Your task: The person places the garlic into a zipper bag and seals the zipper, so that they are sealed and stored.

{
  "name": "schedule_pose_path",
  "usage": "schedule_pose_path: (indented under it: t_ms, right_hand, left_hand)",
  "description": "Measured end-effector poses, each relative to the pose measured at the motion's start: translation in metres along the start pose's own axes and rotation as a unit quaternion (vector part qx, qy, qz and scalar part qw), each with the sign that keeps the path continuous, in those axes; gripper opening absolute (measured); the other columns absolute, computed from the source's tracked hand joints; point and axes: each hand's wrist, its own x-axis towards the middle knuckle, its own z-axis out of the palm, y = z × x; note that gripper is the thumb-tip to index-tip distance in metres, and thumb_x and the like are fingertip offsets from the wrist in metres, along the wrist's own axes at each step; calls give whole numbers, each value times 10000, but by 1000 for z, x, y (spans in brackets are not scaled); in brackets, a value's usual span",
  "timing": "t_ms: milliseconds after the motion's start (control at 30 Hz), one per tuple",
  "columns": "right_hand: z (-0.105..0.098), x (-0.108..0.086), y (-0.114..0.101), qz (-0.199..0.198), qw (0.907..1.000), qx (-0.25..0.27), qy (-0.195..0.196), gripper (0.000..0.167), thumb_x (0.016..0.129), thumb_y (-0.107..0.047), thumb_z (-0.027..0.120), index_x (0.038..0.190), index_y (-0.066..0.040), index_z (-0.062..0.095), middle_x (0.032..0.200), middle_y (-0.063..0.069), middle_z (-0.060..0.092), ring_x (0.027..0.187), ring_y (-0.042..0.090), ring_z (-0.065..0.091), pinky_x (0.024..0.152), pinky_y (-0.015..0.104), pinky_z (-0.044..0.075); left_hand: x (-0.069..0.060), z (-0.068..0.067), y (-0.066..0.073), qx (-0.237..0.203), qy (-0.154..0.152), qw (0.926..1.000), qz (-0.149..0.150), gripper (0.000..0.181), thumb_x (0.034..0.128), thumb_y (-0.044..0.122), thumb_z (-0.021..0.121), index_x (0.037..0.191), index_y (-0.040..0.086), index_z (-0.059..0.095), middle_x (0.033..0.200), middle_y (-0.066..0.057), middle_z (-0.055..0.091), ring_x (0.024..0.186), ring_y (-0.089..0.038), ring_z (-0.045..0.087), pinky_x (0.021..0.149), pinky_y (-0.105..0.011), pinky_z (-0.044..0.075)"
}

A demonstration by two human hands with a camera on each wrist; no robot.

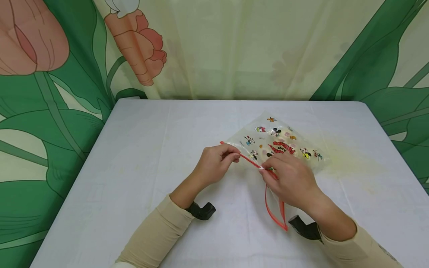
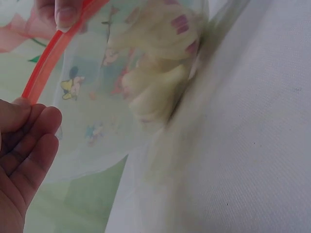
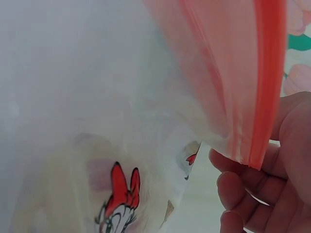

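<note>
A clear zip bag (image 1: 249, 143) printed with small cartoon figures and red lettering lies tilted above the white table, its red zip strip (image 1: 248, 160) facing me. My left hand (image 1: 212, 163) pinches the strip near its left end. Farther along, my right hand (image 1: 295, 178) pinches the strip between thumb and fingers, beside a small white spot. Below the right hand the red edges (image 1: 273, 216) hang apart in a loop. Inside the bag, the left wrist view shows pale rounded lumps (image 2: 155, 92) with purple patches; their kind is unclear.
A white cloth (image 1: 134, 167) covers the table, with faint yellowish stains (image 1: 352, 160) right of the bag. Black wrist mounts (image 1: 202, 211) sit on both forearms. Behind the table hangs a curtain (image 1: 234, 48) with large flowers and leaves.
</note>
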Motion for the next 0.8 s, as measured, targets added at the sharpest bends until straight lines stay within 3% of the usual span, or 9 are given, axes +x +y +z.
schedule_pose_path:
  t_ms: [300, 533, 800]
  right_hand:
    - [-3, -6, -2, 326, 9992, -32, -225, 107, 778, -122, 817, 846, -105, 737, 799, -14, 680, 717, 185, 589, 599, 370, 474]
    - [-4, -10, -2, 312, 9995, -81, -75, 108, 766, -123, 815, 834, -110, 733, 777, -35, 664, 683, 151, 544, 541, 324, 435]
    - [-6, -15, -3, 472, 9985, -182, -220, 122, 771, -138, 813, 855, -97, 734, 808, -15, 671, 711, 183, 576, 546, 330, 463]
  left_hand:
    - [1, -1, -3, 73, 31, 10000, 23, 58, 928, -4, 690, 966, -25, 728, 866, -77, 744, 780, -127, 709, 700, -178, 547]
    - [3, -1, -3, 192, -15, 9998, 14, 58, 927, 15, 699, 966, -12, 732, 861, -62, 743, 769, -111, 695, 688, -180, 542]
    - [2, 2, -4, 83, -80, 9999, -36, 56, 926, 25, 703, 952, -14, 735, 825, -62, 733, 760, -246, 705, 665, -193, 530]
